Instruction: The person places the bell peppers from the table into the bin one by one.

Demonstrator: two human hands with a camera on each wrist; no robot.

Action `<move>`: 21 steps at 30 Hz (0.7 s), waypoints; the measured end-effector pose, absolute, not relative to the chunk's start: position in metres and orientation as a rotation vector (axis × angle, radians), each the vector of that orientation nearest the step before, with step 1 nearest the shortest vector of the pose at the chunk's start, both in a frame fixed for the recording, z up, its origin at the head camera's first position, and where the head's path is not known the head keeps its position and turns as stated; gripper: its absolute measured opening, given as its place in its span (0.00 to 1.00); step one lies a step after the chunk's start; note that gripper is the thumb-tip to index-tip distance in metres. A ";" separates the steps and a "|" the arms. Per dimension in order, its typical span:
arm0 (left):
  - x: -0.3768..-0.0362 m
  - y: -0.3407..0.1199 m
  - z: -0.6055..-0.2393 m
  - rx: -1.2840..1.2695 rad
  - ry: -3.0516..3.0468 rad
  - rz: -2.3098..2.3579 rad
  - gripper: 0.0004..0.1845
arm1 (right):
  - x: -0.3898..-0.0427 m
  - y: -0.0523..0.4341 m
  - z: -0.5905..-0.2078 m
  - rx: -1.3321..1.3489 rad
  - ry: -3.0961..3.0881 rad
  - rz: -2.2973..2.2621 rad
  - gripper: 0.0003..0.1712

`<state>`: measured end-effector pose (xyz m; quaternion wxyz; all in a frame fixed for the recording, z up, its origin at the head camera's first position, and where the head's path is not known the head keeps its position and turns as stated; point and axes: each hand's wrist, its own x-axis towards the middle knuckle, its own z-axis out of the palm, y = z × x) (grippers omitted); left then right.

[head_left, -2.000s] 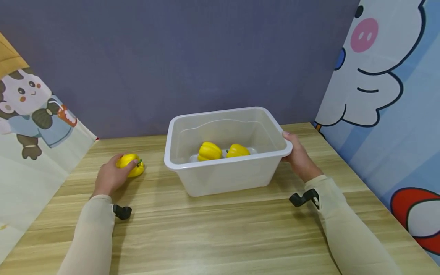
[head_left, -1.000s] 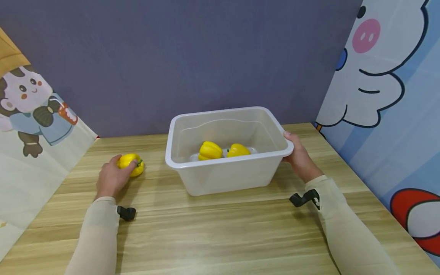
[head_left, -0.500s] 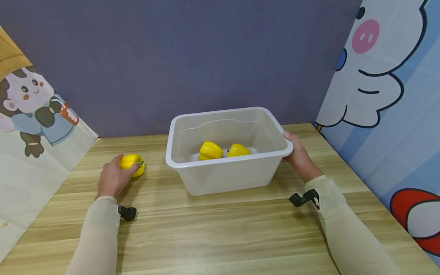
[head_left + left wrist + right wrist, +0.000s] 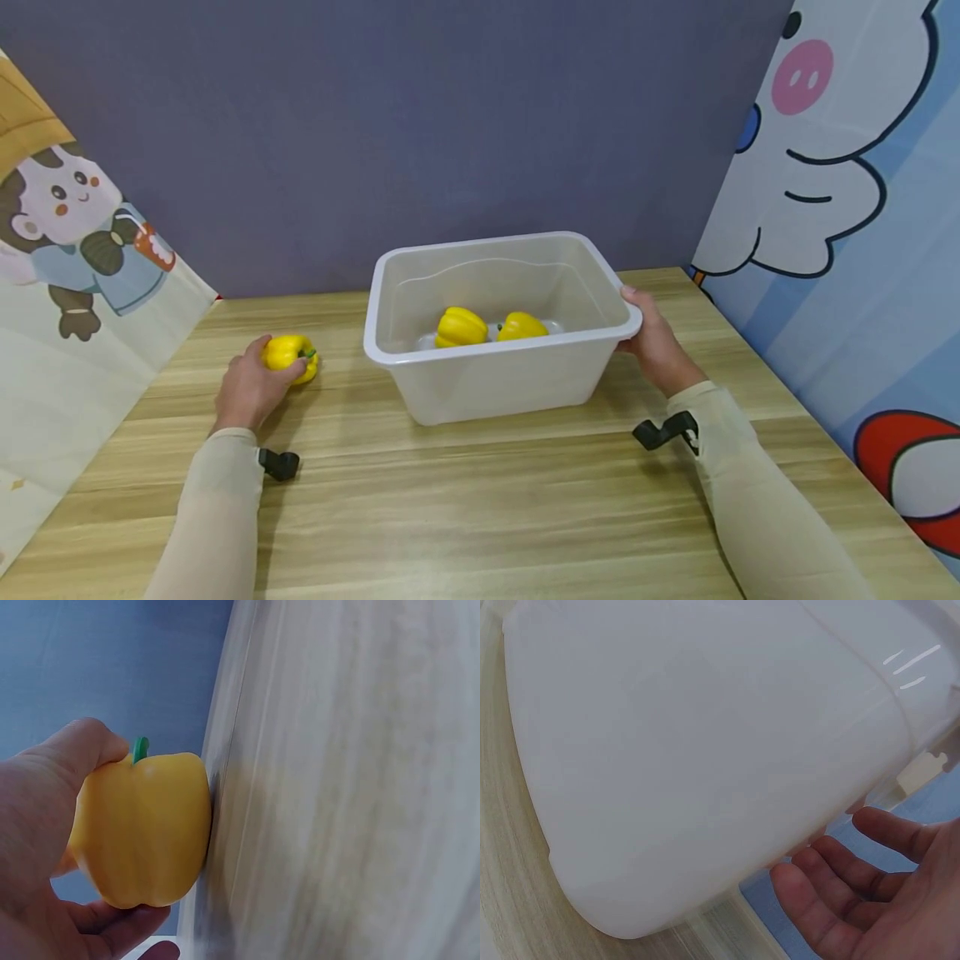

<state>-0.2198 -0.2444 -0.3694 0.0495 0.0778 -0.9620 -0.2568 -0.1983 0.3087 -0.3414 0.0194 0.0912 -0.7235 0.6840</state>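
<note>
My left hand [image 4: 251, 390] grips a yellow bell pepper [image 4: 283, 353] with a green stem, at the left of the table. In the left wrist view, the thumb lies by the stem of the bell pepper [image 4: 150, 832] and fingers reach under its other side; it sits against the tabletop. My right hand [image 4: 656, 346] holds the right rim of a white plastic bin [image 4: 495, 387], thumb at the rim's edge. From the right wrist, the fingers [image 4: 832, 874] touch the outer wall of the bin [image 4: 667, 765]. Inside are two more yellow bell peppers, one left [image 4: 461, 327] and one right [image 4: 522, 326].
The wood-grain table [image 4: 450, 508] runs up to a grey-blue back panel [image 4: 450, 125]. Cartoon-printed panels flank it at left [image 4: 97, 242] and right [image 4: 885, 333]. A black wrist mount [image 4: 279, 464] juts from the left sleeve, another [image 4: 663, 431] from the right.
The left forearm has shifted slightly to the right, the hand staying on the pepper. The right hand and the bin keep their places, apart from a small drift of the view.
</note>
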 end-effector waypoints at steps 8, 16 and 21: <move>-0.220 -0.242 -0.370 0.253 -2.923 -0.780 0.50 | -0.199 0.310 -0.342 0.284 -2.227 2.145 0.34; -0.219 -0.239 -0.371 0.305 -2.911 -0.809 0.50 | -0.199 0.310 -0.342 0.279 -2.223 2.144 0.32; -0.219 -0.239 -0.371 0.312 -2.920 -0.809 0.50 | -0.198 0.309 -0.341 0.266 -2.250 2.123 0.35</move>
